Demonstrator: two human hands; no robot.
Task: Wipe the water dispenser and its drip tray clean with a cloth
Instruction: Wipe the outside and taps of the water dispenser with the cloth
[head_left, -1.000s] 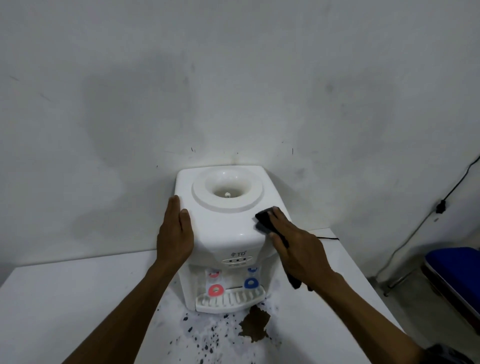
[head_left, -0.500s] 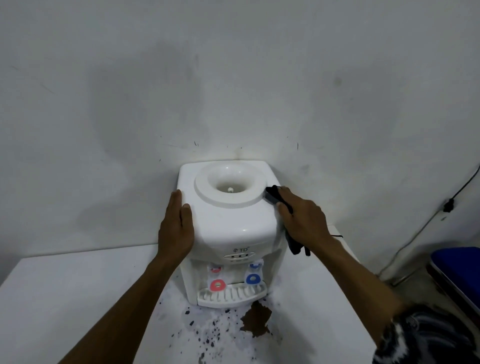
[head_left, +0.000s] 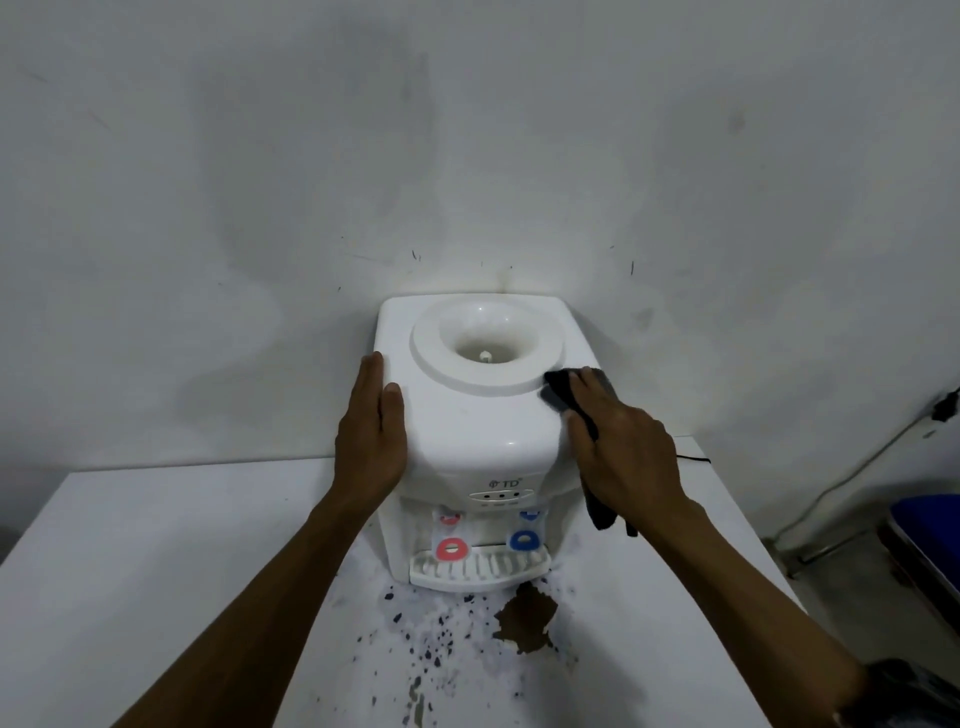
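right hand (head_left: 623, 447) farther back atop cloth (head_left: 557, 393)

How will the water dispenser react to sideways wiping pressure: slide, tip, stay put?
Probably light: no bottle sits on the water dispenser, so it may slide on the smooth table. The left hand lies flat against its side, likely bracing it. Tipping seems unlikely: the body looks squat and broad.

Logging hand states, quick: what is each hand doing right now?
Left hand: open, flat against the water dispenser side.
Right hand: open, straight fingers pressing the dark cloth onto the dispenser's top.
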